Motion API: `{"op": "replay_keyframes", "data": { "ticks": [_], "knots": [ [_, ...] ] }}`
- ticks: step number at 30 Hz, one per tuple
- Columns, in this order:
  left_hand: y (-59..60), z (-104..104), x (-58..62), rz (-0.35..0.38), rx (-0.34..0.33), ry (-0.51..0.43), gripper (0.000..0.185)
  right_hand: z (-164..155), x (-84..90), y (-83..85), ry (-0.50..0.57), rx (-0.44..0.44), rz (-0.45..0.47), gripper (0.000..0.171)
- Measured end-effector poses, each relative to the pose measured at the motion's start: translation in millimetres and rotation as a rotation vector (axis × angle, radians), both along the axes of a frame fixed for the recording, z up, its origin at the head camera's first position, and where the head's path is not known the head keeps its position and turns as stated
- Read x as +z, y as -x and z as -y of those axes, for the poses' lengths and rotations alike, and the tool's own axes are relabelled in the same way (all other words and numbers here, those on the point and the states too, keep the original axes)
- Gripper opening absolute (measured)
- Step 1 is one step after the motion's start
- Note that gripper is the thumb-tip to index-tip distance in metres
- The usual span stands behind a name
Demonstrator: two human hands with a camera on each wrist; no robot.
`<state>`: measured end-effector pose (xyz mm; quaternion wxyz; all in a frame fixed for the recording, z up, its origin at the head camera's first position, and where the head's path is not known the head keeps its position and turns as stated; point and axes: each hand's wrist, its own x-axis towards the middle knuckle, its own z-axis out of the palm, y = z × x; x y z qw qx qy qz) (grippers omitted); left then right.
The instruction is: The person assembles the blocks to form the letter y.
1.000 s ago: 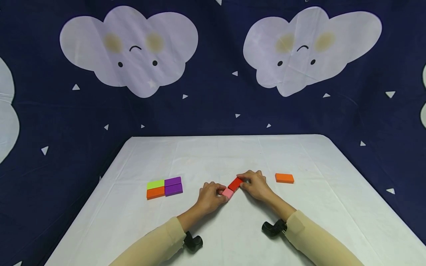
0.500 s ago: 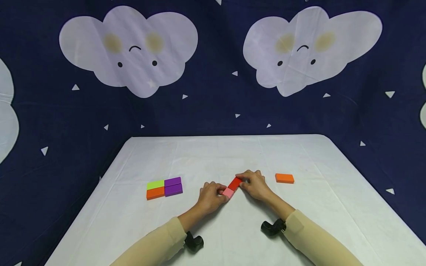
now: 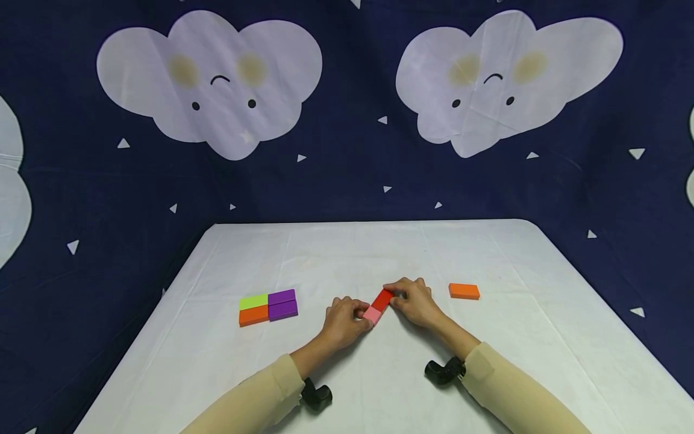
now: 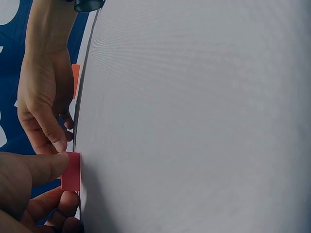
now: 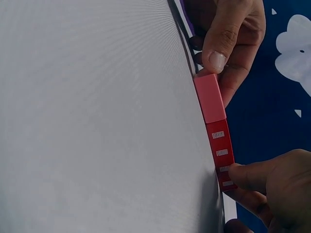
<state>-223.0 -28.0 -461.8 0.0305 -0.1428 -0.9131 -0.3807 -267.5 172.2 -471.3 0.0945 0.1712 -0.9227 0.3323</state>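
Some light, level pressure is probably serving alignment best, the left hand (image 3: 343, 323) pinching the pink block (image 3: 372, 314) and right hand (image 3: 416, 301) the red block (image 3: 382, 299), their ends meeting in the head view's lower centre.

Past the far edge and rounded far corners of the white table (image 3: 336, 253), I see a dark blue cloth (image 3: 358, 169) printed with pale clouds (image 3: 222, 57) and small white triangles (image 3: 637, 154).
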Motion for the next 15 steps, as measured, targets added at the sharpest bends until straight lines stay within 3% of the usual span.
{"op": "replay_keyframes", "data": {
  "ticks": [8,15],
  "knots": [
    [-0.7,0.8,0.1,0.006,0.003,0.002,0.031,-0.4,0.1,-0.8,0.013,-0.003,0.005,0.032],
    [1.3,5.4,3.5,0.024,0.015,-0.066,0.035,-4.2,7.7,-2.4,0.031,-0.044,0.045,0.033]
  ]
}}
